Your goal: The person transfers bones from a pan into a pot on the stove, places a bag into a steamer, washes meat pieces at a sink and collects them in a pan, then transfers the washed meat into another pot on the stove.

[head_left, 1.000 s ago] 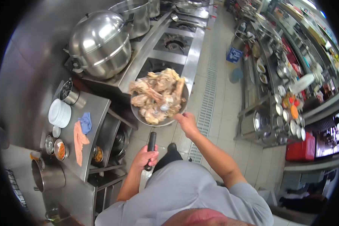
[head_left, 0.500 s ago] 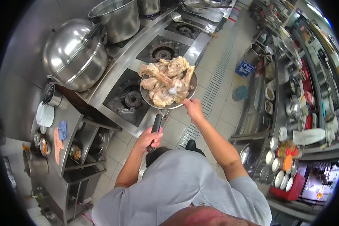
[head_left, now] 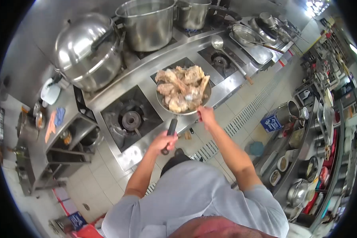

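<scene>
Black handle [head_left: 171, 129]'s gripped in my left fingers [head_left: 171, 139], right fingers [head_left: 201, 110] pinching the pan [head_left: 207, 95]'s rim; I've swung the meat [head_left: 184, 85] further along the stove [head_left: 146, 87], still mid-carry.

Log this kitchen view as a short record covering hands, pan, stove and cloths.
Left hand: gripping the black handle of the pan
Right hand: at the pan's rim
Pan contents: piled meat with bone showing
Pan on stove: contact unclear
Ladle: lying across the stove
Pots: one domed-lid pot, one tall pot beside it
Cloths: blue cloth and pinkish cloth, on the side table
</scene>
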`<act>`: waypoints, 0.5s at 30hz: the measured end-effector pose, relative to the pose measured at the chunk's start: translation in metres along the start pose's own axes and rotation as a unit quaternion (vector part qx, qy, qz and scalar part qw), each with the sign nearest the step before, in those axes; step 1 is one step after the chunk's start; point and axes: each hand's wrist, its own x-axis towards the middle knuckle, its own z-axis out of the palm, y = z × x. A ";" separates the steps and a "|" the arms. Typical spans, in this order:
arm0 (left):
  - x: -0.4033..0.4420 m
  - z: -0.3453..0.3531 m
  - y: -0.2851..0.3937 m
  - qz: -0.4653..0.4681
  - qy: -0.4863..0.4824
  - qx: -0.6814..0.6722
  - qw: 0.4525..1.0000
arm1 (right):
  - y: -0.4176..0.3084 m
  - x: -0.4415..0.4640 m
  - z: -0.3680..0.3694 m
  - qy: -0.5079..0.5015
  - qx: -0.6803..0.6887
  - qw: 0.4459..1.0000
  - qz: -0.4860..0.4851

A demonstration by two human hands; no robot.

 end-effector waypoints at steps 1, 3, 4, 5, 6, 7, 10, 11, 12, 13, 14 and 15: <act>0.013 0.007 0.009 0.007 0.004 0.002 1.000 | -0.014 0.026 -0.004 -0.010 0.000 1.000 -0.012; 0.034 0.017 0.006 0.017 0.004 -0.020 1.000 | -0.021 0.058 -0.017 -0.032 -0.010 0.999 -0.012; 0.046 0.017 0.006 0.029 0.001 -0.037 0.999 | -0.020 0.069 -0.019 -0.046 -0.010 0.999 -0.010; 0.058 0.018 0.005 0.036 0.009 -0.041 0.998 | -0.021 0.081 -0.023 -0.058 -0.006 0.998 0.000; 0.066 0.025 0.008 0.045 0.029 -0.043 0.998 | -0.028 0.093 -0.027 -0.071 -0.004 0.997 0.008; 0.076 0.028 0.009 0.043 0.034 -0.062 0.997 | -0.034 0.104 -0.030 -0.088 -0.003 0.996 0.013; 0.106 0.040 0.014 0.058 0.061 -0.091 0.992 | -0.046 0.140 -0.039 -0.117 -0.022 0.993 0.017; 0.116 0.046 0.012 0.063 0.072 -0.099 0.991 | -0.046 0.152 -0.043 -0.133 -0.025 0.991 0.023; 0.126 0.051 0.011 0.075 0.095 -0.099 0.988 | -0.046 0.165 -0.047 -0.149 -0.028 0.988 0.029; 0.133 0.058 0.010 0.081 0.104 -0.101 0.986 | -0.052 0.178 -0.049 -0.168 -0.031 0.985 0.032; 0.139 0.064 0.010 0.089 0.114 -0.100 0.984 | -0.055 0.188 -0.051 -0.192 -0.042 0.980 0.030; 0.144 0.068 0.008 0.087 0.124 -0.110 0.982 | -0.059 0.193 -0.056 -0.215 -0.053 0.975 0.031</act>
